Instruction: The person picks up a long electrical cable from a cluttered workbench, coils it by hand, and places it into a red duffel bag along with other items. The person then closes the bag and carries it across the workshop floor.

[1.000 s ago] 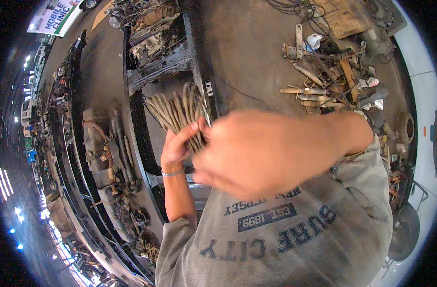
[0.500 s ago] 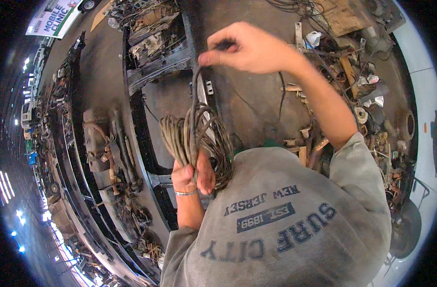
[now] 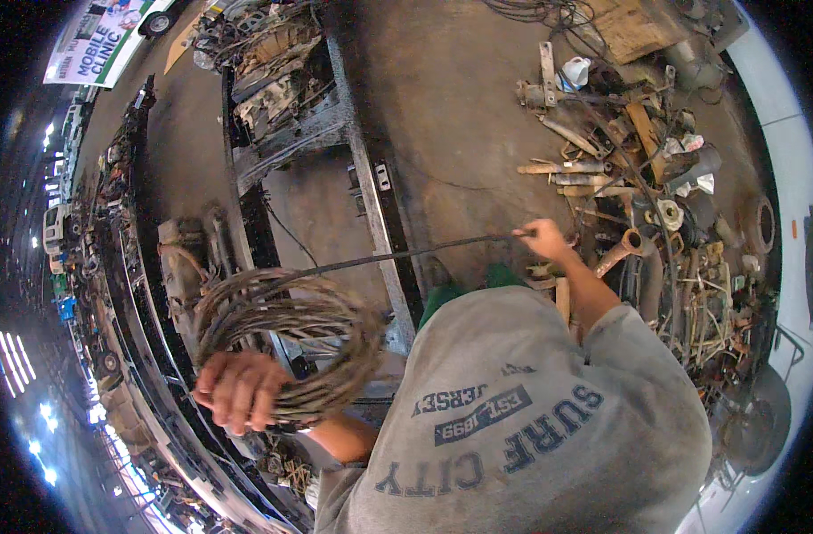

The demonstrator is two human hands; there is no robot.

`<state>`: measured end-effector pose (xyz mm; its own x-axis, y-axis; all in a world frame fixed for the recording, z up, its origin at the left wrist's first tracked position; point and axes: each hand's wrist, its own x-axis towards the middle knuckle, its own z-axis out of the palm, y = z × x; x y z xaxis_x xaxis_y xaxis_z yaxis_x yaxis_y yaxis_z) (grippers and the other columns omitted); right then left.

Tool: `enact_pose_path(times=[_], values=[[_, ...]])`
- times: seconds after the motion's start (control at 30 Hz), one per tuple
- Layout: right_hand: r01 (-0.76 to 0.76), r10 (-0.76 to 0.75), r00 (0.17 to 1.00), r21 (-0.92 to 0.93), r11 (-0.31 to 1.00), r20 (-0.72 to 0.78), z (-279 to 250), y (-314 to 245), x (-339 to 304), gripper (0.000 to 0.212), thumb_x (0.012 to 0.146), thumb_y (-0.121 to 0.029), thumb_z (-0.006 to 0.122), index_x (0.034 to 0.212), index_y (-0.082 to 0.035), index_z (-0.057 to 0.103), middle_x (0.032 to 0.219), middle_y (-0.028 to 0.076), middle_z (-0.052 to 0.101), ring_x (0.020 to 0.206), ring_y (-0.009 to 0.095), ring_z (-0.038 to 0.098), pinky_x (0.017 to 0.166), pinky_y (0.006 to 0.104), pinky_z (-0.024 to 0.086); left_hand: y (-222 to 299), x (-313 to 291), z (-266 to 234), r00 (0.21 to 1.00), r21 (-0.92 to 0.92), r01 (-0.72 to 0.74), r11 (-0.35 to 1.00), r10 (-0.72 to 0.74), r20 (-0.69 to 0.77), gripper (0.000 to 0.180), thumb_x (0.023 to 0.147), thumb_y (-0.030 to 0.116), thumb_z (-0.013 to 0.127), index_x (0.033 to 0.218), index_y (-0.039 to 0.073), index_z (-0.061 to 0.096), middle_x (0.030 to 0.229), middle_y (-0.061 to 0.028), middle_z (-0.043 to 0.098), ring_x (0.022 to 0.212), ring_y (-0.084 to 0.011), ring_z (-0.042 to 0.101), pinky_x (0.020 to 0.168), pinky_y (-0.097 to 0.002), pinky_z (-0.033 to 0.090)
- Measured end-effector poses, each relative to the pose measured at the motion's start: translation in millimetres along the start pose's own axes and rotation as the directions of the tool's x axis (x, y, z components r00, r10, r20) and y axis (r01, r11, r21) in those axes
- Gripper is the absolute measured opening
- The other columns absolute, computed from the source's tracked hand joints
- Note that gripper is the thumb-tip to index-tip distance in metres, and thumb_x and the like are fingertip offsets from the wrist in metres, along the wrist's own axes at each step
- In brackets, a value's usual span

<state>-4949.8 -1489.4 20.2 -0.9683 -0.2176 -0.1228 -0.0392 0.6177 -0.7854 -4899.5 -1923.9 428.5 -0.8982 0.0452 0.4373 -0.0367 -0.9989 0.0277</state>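
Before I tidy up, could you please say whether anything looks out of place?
The heap of parts on the floor at right looks untidy: a rusty pipe, wooden strip and white container lie jumbled together. Nothing seems odd about the coiled cable in the left hand.

The left hand (image 3: 243, 392) is slightly blurred, its palm and thumb out of sight, and it covers the near left part of the cable coil (image 3: 357, 343). The left wrist is hidden behind the coil. The right hand (image 3: 545, 241) hides the stretch of dark cable (image 3: 397, 255) within its grip. A grey shirt (image 3: 549, 418), cut off by the near edge, covers part of the metal frame (image 3: 373, 205) and most of a green garment (image 3: 502, 278). At far right, a wooden board (image 3: 633, 34) is cut off by the far edge
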Motion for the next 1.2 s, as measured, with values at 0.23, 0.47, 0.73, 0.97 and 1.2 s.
enact_pose_path(times=[0.23,0.47,0.73,0.97,1.2], values=[[-0.008,-0.022,0.983,-0.159,0.987,-0.183,-103.8,59.4,-8.6,0.061,0.093,-0.042,0.076,0.133,0.001,0.058,0.108,0.028,0.070,0.100,0.040,0.069,0.081,0.0472,0.052,99.9,-3.1,10.4,0.806,0.552,-0.394,0.735,0.565,-0.176,0.033,0.107,0.025,0.054,0.124,-0.002,0.058,0.075,0.0033,0.058,0.063,-0.0052,0.058,0.057,-0.0220,0.049],[0.378,-0.394,0.915,-0.517,0.768,0.085,-207.0,-148.4,55.8,0.033,0.087,-0.009,0.067,0.120,-0.009,0.062,0.102,0.012,0.071,0.085,0.036,0.070,0.065,0.0447,0.056,51.6,53.4,-71.2,0.891,0.549,-0.018,0.835,0.263,-0.371,0.023,0.109,0.020,0.051,0.128,0.007,0.054,0.093,0.0035,0.063,0.078,-0.0072,0.060,0.072,-0.0269,0.053],[0.827,-0.731,0.550,-0.387,0.408,0.404,-230.1,-351.6,141.1,0.031,0.083,-0.023,0.062,0.112,-0.014,0.066,0.079,-0.002,0.055,0.071,0.014,0.065,0.047,0.0303,0.048,13.4,131.1,-181.3,0.842,0.697,0.403,0.593,0.058,-0.536,0.037,0.104,0.021,0.060,0.133,-0.002,0.054,0.113,-0.0174,0.070,0.099,-0.0287,0.073,0.074,-0.0420,0.065],[0.747,-0.728,0.661,-0.250,0.616,0.183,-238.4,-416.7,282.4,0.015,0.093,-0.022,0.063,0.105,-0.013,0.064,0.080,0.006,0.066,0.073,0.026,0.070,0.051,0.0393,0.049,-42.6,217.5,-212.4,0.760,0.575,0.644,0.504,-0.336,-0.557,0.063,0.090,0.026,0.075,0.134,-0.008,0.045,0.089,-0.0241,0.070,0.076,-0.0350,0.072,0.074,-0.0493,0.060],[0.617,-0.605,0.787,-0.112,0.779,0.120,-252.7,-406.3,393.1,0.022,0.099,-0.028,0.062,0.104,-0.007,0.066,0.084,0.013,0.071,0.078,0.035,0.068,0.067,0.0448,0.049,-45.6,277.4,-268.7,0.697,0.019,0.686,0.727,-0.649,-0.306,0.041,0.093,0.037,0.075,0.101,0.001,0.056,0.053,-0.0081,0.055,0.042,-0.0236,0.056,0.041,-0.0391,0.050]])
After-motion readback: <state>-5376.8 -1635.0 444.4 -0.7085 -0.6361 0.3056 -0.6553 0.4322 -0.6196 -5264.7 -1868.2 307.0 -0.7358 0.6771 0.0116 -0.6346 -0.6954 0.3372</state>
